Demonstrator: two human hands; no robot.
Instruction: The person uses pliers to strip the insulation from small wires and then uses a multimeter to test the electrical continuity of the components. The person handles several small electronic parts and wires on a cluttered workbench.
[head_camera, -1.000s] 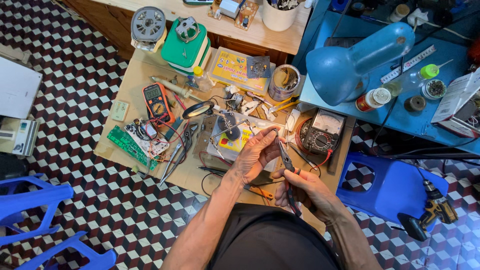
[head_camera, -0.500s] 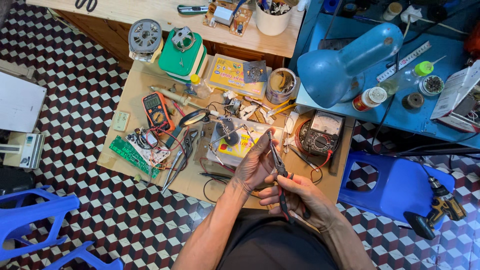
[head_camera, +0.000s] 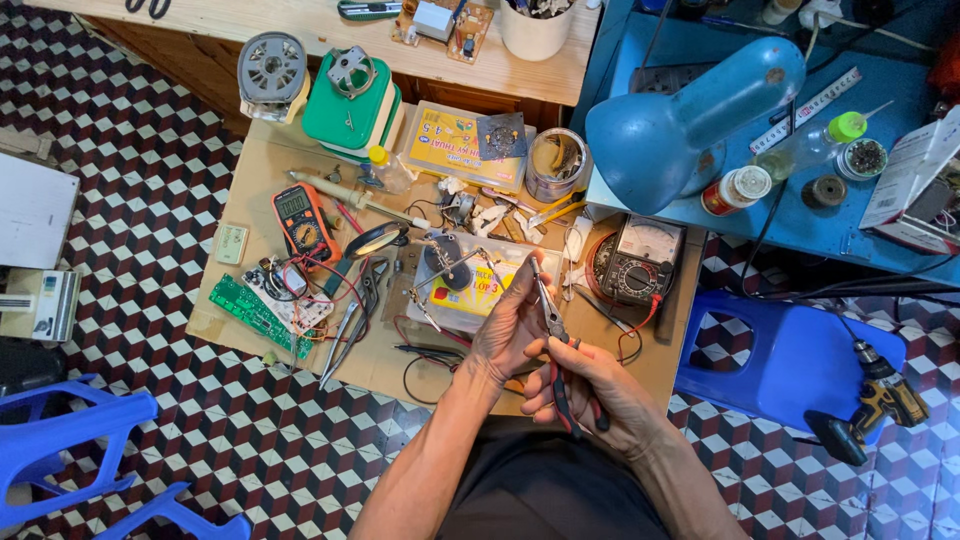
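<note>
Needle-nose pliers (head_camera: 556, 345) we clasp in our right hand (head_camera: 590, 390), tips up beside left hand (head_camera: 512, 330) fingertips, near the analog meter (head_camera: 640, 262).

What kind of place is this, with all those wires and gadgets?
Probably a small electronics repair workbench. The right hand holds pliers, and a digital multimeter, a green circuit board and an analog meter lie about.

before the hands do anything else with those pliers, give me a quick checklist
1. Right hand grips the red-handled pliers: ok.
2. Left hand steadies the pliers' nose: ok.
3. What sits between the pliers' tips: cannot tell, too small.
4. Free room on the cardboard-topped bench: not ok, tools and wires crowd it.
5. Analog meter within reach, just beyond the hands: ok.
6. Blue lamp lit: cannot tell.
</note>
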